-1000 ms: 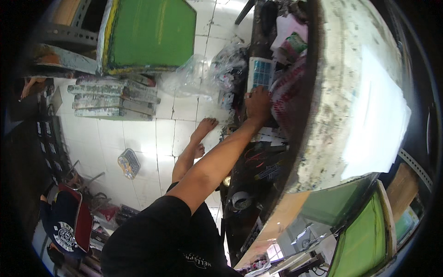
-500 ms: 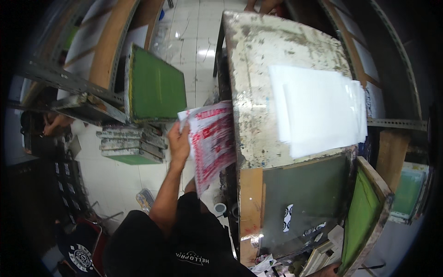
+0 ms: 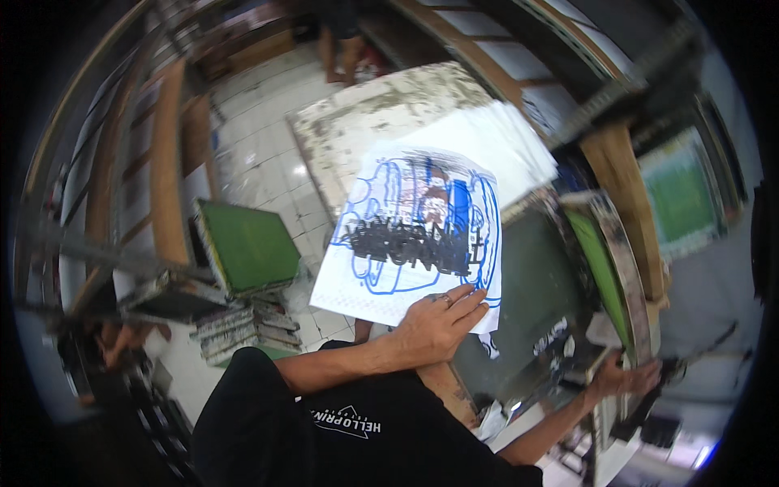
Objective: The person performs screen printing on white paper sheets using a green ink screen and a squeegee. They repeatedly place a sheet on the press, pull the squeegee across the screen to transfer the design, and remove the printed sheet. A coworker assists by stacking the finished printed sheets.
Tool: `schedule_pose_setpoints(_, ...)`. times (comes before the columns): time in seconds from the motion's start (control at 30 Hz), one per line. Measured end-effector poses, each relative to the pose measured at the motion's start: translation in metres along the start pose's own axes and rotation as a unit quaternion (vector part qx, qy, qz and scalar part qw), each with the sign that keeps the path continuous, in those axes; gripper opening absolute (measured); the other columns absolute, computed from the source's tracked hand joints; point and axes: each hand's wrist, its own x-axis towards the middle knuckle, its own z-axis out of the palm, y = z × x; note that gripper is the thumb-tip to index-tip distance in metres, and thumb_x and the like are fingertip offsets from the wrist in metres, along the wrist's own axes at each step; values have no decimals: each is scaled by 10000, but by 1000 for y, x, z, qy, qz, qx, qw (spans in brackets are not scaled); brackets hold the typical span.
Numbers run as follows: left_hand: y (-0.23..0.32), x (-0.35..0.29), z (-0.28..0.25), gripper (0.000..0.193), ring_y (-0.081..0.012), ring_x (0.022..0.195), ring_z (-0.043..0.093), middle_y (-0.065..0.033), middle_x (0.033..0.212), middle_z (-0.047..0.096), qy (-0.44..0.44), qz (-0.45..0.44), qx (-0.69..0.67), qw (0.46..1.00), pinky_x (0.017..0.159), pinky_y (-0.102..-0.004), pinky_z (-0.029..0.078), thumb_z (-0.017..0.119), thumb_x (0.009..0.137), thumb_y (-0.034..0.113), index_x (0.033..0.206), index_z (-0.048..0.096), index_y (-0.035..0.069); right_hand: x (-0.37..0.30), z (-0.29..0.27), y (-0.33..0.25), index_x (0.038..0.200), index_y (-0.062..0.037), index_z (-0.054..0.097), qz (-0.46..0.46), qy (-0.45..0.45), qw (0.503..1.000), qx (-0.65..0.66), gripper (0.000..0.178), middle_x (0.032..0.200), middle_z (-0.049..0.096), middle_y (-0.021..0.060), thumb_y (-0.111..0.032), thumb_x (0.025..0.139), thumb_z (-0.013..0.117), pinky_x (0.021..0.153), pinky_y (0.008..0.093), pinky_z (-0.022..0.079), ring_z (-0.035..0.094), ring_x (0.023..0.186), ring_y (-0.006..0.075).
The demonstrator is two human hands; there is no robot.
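Observation:
My left hand grips the near edge of a printed white sheet, fingers on top and thumb out of sight. Blue outlines, a smeared black band and some brown marks cover its face. It overlaps a stack of blank white sheets on the worn, stained table. Off to the right, my right hand is closed on the near end of a printing screen with green mesh and a stained frame, standing tilted on its edge beside the table's dark glass panel.
Another green screen leans at the left, above a pile of stacked frames. Shelves with wooden boards run along the left. A person stands beyond the table. More screens rest at the right.
My left hand has moved right, from beside the table to over it. The sheet it held showed red print; blue and black print shows now. My view has turned, and my right hand shows more fully.

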Motion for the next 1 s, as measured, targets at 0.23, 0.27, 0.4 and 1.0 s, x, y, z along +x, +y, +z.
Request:
schedule_pose_setpoints(0.23,-6,4,105,415,-321,1141,693,-161,1292,688,-111,126,-189,968,839,-385,602,679,813,46,1226,685,-2,9,-12,-12,1483,-13,445,58,-39,997,27,841,1415,508,226,-333,779,777,1181,590,302,440,1348,420)
schedule_pose_setpoints(0.27,-20,-1,112,417,-329,1137,695,-163,1292,686,-122,132,-224,958,830,-389,604,685,805,47,1220,684,1,10,-16,-28,1486,-18,438,57,-35,997,41,843,1412,502,225,-314,774,778,1185,591,299,436,1351,420)
schedule_pose_setpoints(0.4,-9,22,94,181,-189,840,700,-126,1042,747,-88,-83,-438,891,732,-319,568,647,974,62,1123,720,-11,10,-23,-25,1482,-36,430,97,-71,992,26,840,1430,462,197,-279,762,788,1190,598,297,383,1392,420)
schedule_pose_setpoints(1.0,-151,-14,203,735,-464,1565,91,-294,1652,224,41,-205,-191,959,1272,-526,110,763,820,120,1484,475,-14,16,-25,-33,1471,-74,445,139,-75,987,28,841,1452,444,153,-232,725,800,1211,594,287,332,1435,430)
